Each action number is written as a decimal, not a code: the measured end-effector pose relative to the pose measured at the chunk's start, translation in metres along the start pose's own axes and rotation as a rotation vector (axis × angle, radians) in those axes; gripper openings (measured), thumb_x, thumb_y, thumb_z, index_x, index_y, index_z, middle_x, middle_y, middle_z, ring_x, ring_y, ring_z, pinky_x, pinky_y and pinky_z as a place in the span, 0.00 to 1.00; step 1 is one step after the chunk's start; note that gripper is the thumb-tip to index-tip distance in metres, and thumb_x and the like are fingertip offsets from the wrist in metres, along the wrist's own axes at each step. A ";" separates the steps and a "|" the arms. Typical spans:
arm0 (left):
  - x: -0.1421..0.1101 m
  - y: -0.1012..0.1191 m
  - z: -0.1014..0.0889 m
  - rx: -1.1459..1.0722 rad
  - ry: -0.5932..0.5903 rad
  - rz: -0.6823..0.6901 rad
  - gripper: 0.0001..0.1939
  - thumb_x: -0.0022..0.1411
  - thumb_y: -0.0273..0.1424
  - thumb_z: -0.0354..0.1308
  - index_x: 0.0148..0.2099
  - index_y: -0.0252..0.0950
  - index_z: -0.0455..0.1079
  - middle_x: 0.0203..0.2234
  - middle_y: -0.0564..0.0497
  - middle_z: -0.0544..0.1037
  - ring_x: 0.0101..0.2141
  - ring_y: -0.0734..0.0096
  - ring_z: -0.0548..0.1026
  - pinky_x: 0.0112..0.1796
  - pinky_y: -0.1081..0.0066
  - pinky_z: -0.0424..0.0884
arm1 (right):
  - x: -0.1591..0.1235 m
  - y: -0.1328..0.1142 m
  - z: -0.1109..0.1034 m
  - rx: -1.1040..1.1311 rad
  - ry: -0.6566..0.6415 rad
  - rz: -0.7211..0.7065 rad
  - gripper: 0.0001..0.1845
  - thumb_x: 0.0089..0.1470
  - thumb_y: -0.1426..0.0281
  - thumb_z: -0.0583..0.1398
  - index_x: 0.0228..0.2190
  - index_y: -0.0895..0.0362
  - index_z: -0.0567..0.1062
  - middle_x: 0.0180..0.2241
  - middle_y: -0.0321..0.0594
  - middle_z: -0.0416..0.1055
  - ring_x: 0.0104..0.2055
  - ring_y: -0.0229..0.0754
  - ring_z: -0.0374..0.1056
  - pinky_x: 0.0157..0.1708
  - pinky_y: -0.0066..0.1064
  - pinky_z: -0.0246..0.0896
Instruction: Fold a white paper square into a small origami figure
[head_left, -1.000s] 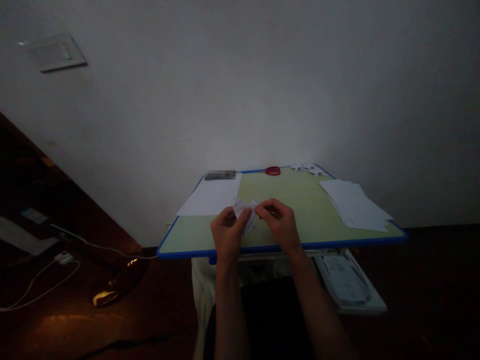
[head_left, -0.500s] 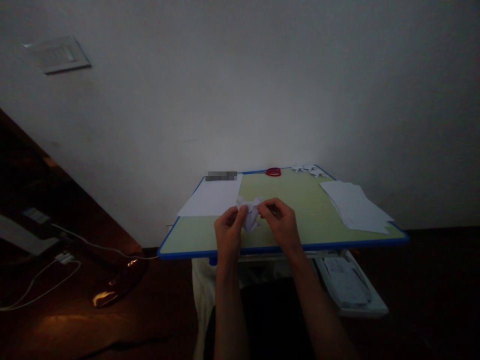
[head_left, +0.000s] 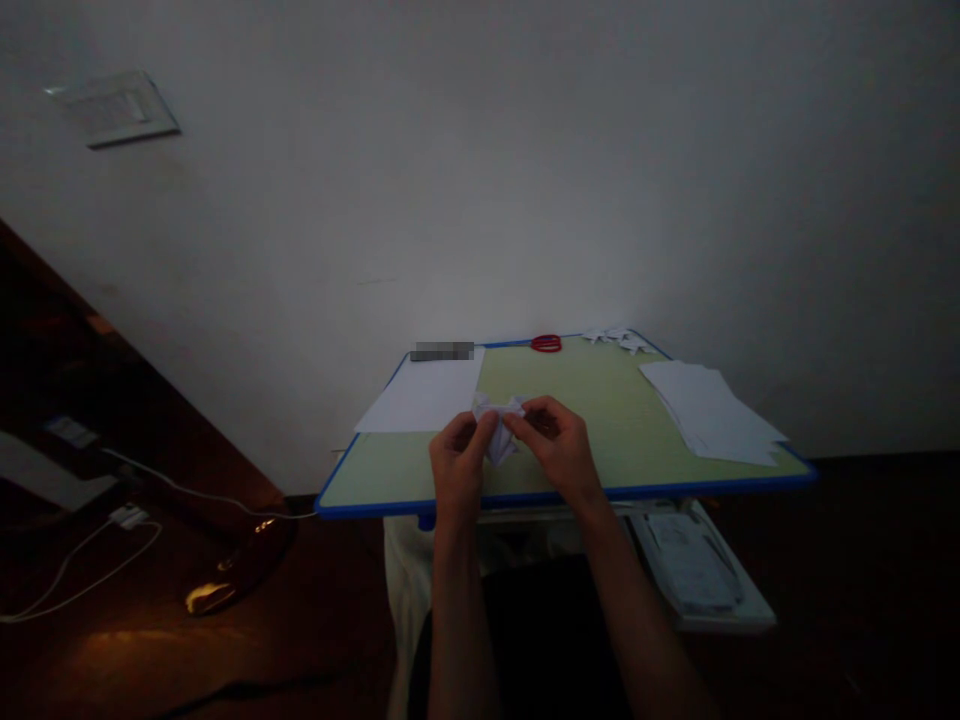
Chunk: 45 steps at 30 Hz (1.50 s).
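Pinching the folded paper [head_left: 502, 446] near the front edge of the bench [head_left: 585, 385], left hand [head_left: 457, 464] and right hand [head_left: 564, 446] could tear it by tugging unevenly.

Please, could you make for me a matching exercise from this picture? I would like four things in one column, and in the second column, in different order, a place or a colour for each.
Things
1. folded paper
2. scissors
3. small paper shapes
4. desk

Places and colours
A. green top with a blue edge
B. at the far right corner
C. held by the left hand and the right hand
D. red, near the far edge

Right pairs: 1-C, 2-D, 3-B, 4-A
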<state>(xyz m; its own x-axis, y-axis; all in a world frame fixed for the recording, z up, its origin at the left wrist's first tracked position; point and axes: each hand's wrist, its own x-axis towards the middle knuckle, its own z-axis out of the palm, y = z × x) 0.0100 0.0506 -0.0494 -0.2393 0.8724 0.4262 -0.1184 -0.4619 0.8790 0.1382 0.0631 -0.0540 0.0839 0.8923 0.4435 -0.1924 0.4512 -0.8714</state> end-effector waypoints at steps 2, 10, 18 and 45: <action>0.000 0.000 0.000 0.000 -0.020 -0.006 0.12 0.57 0.40 0.70 0.34 0.35 0.80 0.28 0.52 0.81 0.30 0.70 0.75 0.34 0.73 0.71 | 0.000 -0.001 0.000 -0.003 0.003 -0.001 0.17 0.47 0.56 0.72 0.29 0.54 0.75 0.27 0.34 0.74 0.29 0.39 0.70 0.31 0.30 0.68; 0.003 -0.005 -0.006 -0.014 -0.049 -0.053 0.13 0.55 0.40 0.72 0.33 0.34 0.80 0.26 0.52 0.80 0.27 0.72 0.74 0.31 0.74 0.69 | -0.001 -0.005 -0.002 -0.009 -0.006 -0.008 0.18 0.45 0.56 0.73 0.24 0.55 0.76 0.22 0.32 0.72 0.25 0.38 0.66 0.28 0.30 0.65; 0.003 -0.004 -0.002 -0.035 0.046 -0.037 0.13 0.53 0.39 0.72 0.31 0.33 0.79 0.24 0.53 0.79 0.26 0.73 0.72 0.30 0.74 0.68 | 0.000 -0.002 0.000 0.011 -0.048 0.023 0.19 0.45 0.54 0.73 0.28 0.55 0.79 0.26 0.36 0.77 0.28 0.40 0.71 0.31 0.31 0.68; 0.006 -0.011 0.002 -0.183 0.275 0.068 0.17 0.52 0.41 0.73 0.34 0.32 0.79 0.28 0.51 0.80 0.28 0.74 0.74 0.32 0.75 0.70 | -0.006 -0.006 0.000 -0.250 -0.350 -0.169 0.07 0.55 0.66 0.69 0.29 0.56 0.80 0.26 0.34 0.71 0.27 0.36 0.61 0.28 0.30 0.56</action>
<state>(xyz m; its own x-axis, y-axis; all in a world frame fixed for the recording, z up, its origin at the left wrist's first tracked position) 0.0118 0.0618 -0.0561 -0.5008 0.7742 0.3871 -0.2583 -0.5605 0.7868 0.1387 0.0549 -0.0509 -0.2499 0.7673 0.5906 0.0404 0.6177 -0.7854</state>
